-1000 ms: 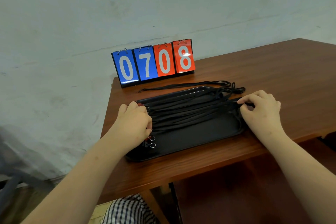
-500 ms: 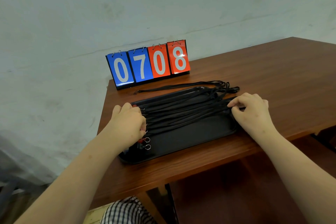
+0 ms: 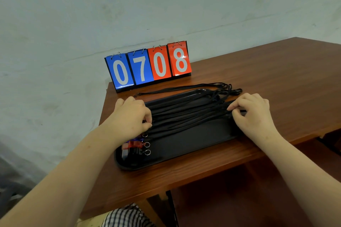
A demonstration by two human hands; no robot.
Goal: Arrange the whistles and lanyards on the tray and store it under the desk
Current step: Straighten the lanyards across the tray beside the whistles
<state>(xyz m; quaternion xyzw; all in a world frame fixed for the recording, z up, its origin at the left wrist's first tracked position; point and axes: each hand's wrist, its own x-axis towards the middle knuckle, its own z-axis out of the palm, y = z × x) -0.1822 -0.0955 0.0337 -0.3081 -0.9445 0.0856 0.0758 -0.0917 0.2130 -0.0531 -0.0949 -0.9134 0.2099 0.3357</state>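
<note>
Little had shifted from a moment earlier: the desk held a black tray with lanyards stretched lengthwise left to right, left hand and right hand pinching opposite ends, whistles lined at its left end.

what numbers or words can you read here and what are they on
"0": left blue card of the flip scoreboard
"7": right blue card
"0": left red card
"8": right red card
No other text shows; none readable on the whistles.
</note>
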